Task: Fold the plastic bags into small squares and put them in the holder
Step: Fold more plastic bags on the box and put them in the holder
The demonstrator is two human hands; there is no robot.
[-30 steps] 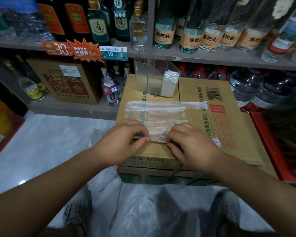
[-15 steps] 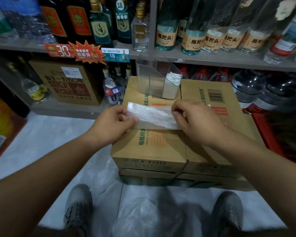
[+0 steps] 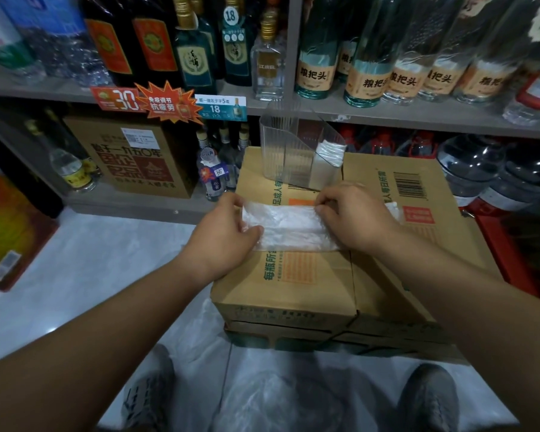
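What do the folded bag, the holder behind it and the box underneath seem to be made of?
The folded bag looks like thin translucent plastic film, crinkled and glossy. The holder is clear rigid plastic, perhaps acrylic, with ribbed see-through walls. The box is brown cardboard, matte and printed, with flap seams.

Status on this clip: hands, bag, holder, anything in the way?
Hands: left hand and right hand each pinch an end of the plastic bag. Long strip on the carton, not square yet. Behind it the holder, path open.
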